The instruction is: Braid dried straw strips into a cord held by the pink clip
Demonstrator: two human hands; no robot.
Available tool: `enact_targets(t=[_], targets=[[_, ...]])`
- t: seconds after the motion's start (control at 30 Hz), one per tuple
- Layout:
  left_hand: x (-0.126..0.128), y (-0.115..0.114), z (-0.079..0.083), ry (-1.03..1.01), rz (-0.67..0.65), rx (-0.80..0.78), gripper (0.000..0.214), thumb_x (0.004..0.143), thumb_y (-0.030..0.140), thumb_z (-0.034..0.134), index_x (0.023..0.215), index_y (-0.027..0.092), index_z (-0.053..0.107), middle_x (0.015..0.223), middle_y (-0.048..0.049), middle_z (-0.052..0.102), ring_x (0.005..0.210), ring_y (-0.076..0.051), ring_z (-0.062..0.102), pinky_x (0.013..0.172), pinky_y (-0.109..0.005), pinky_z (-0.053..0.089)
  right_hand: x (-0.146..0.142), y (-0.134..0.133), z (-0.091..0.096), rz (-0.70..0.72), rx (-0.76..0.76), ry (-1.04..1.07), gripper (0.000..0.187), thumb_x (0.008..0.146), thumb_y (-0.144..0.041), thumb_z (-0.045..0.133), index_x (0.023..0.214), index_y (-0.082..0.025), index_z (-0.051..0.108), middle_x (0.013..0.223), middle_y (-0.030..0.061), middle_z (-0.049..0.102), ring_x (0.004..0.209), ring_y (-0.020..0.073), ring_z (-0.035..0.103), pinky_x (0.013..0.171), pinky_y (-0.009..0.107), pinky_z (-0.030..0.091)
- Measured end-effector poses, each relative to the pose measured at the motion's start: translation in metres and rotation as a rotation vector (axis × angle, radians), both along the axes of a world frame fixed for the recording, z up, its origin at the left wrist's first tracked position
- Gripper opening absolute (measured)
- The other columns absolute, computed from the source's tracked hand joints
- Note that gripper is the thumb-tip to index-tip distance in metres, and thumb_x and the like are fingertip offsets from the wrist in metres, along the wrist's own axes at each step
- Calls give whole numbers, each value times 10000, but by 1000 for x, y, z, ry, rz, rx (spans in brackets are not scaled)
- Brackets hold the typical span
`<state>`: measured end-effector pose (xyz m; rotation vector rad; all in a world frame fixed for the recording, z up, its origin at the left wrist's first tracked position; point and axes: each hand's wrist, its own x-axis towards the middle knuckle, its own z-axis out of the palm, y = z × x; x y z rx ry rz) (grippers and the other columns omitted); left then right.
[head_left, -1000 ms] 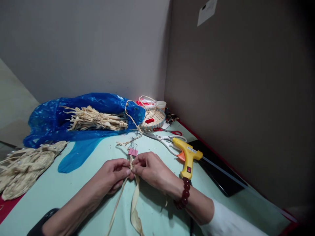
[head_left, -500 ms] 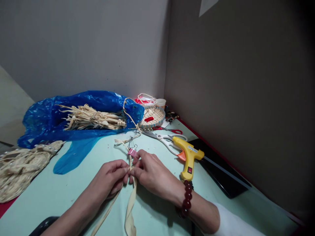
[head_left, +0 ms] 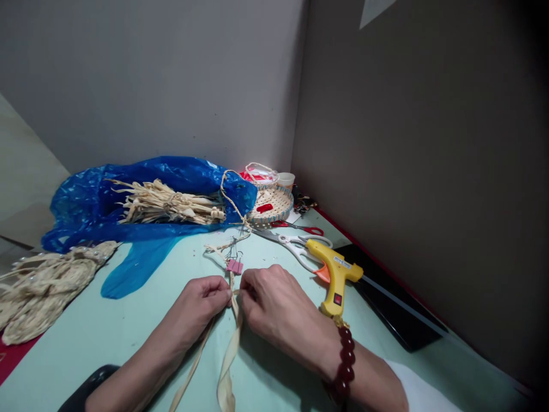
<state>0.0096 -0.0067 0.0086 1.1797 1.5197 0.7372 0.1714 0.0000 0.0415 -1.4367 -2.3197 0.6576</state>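
Observation:
My left hand (head_left: 201,306) and my right hand (head_left: 274,306) meet at the middle of a pale green table (head_left: 107,332). Both pinch flat tan straw strips (head_left: 227,360) that trail toward me. Just beyond my fingertips a pink binder clip (head_left: 234,266) grips the far end of the strips, with a twisted straw cord (head_left: 231,203) running on from it. A dark red bead bracelet (head_left: 343,360) circles my right wrist.
A yellow glue gun (head_left: 334,274) and white-handled scissors (head_left: 295,246) lie right of my hands, a black tablet (head_left: 394,315) beyond. At the back lie a blue plastic bag (head_left: 141,229) with straw bundles (head_left: 167,206) and a small woven basket (head_left: 270,203). A straw pile (head_left: 43,286) lies left.
My hands have stayed pinched on the strips below the clip, working them slightly; the loose strip ends shifted on the table. The camera view drifted a little.

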Motion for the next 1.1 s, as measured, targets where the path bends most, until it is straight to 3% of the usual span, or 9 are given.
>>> enact_targets(t=[0.17,0.27,0.4,0.53,0.6,0.77,0.83,0.9,1.1], targets=[[-1,-1,-3,-77,13,77,226,679,298,630,555,166,496,513,78,401,481,-72,339,453,-190,257,-15,-20,-13,156,197,-87,157,815,-157,481,910,-154,606,712,71,646,555,191,530,513,315,227],[-4,-4,-1,-174,4,-33,284,738,398,614,601,166,523,463,98,355,400,-47,218,391,-197,144,-21,-28,-23,306,310,-182,236,753,-116,531,981,-112,592,791,97,663,603,214,575,500,315,242],[-8,-5,1,-268,-8,-91,299,727,420,660,629,175,518,451,108,348,375,-32,175,372,-199,87,-20,-28,-23,379,375,-179,160,812,-166,525,929,-117,622,758,97,667,575,199,571,482,308,241],[-11,-5,1,-303,-1,-81,255,736,369,672,663,175,524,461,118,324,385,-27,151,375,-189,76,-12,-14,-12,77,222,97,273,911,-360,470,808,-179,647,766,66,684,670,181,593,585,289,323],[-11,-6,2,-334,-20,-74,250,750,369,672,681,172,533,473,122,306,400,-30,145,381,-187,81,-8,-4,-11,-44,112,206,251,896,-355,499,808,-175,650,767,59,683,695,171,589,607,269,339],[-8,-7,9,-296,-65,-74,274,738,414,670,710,160,570,508,88,427,400,-30,187,392,-188,83,-5,12,-25,148,-340,507,141,857,-220,500,850,-153,624,685,21,659,622,129,588,578,215,378],[-7,-6,9,-201,-63,-66,322,701,463,684,695,158,580,477,97,404,393,-34,185,391,-189,82,-5,14,-29,146,-358,532,170,828,-135,455,807,-147,623,676,13,645,614,114,572,587,203,380],[-7,-5,6,-100,-39,-30,332,665,474,699,660,169,569,439,115,344,390,-45,201,396,-189,112,-5,14,-30,116,-280,484,213,786,-92,435,721,-144,632,659,4,622,619,106,533,583,201,356],[-7,-6,-1,163,-146,196,257,786,383,561,627,184,528,497,53,499,500,-110,412,499,-215,277,-9,16,-29,-18,-311,467,167,755,-210,550,682,-136,680,587,-10,567,583,103,463,534,207,314]])
